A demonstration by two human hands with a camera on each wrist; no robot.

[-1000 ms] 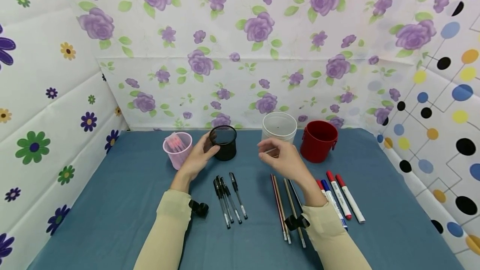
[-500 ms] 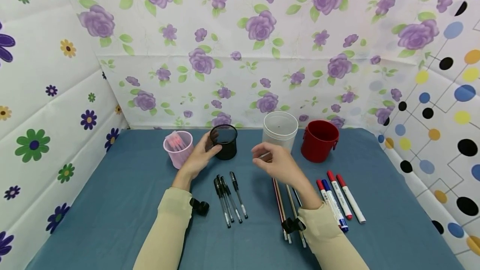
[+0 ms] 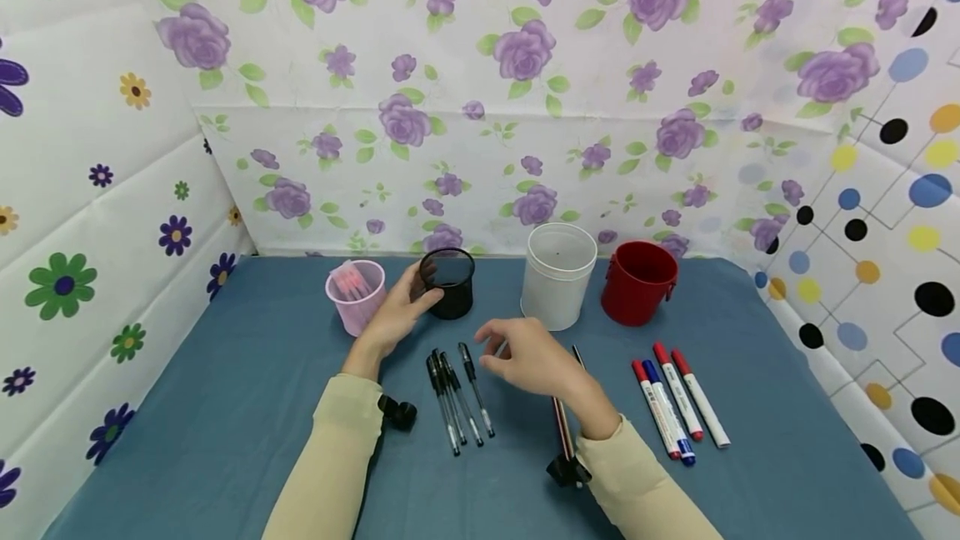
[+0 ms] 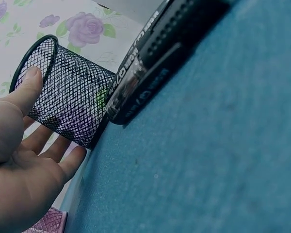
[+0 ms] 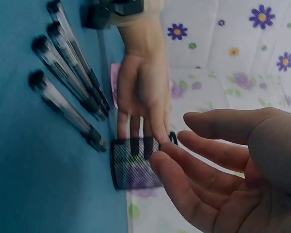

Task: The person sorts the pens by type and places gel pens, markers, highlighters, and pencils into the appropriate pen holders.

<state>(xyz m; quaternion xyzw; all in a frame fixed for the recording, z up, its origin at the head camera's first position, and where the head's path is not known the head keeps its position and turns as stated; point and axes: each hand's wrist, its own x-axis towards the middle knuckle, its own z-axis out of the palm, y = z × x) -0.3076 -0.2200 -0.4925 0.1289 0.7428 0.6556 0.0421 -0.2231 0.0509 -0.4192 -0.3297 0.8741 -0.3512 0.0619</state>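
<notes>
At the near edge, two pale sleeves (image 3: 333, 448) reach in over the blue counter (image 3: 450, 498), each with a small black camera (image 3: 397, 413) at the wrist. Beneath the right forearm lie some pencils (image 3: 562, 423), partly hidden, so their number cannot be told. To their right lie four markers (image 3: 664, 407), three with red caps and one with blue, side by side and slanting away.

To the left of the pencils are four pens (image 3: 442, 403), black caps pointing away: three lie close together, the fourth a little apart on the right. The right hand (image 3: 528, 357) hangs just beside that fourth pen's cap, its fingers loosely bent and holding nothing.

Beyond the pens, the left hand (image 3: 393, 315) grips the black cup (image 3: 453, 300), thumb against the mesh near the rim and fingers along the left side. The cup stands upright on the counter.

Just left of this hand is the pink cup (image 3: 358, 315), with pink packets (image 3: 348, 283) inside. Right of the black cup, well apart, stands the taller white cup (image 3: 557, 294), and close by it the red cup (image 3: 637, 290). Behind them all rises a cloth (image 3: 480, 182) printed with purple roses.
</notes>
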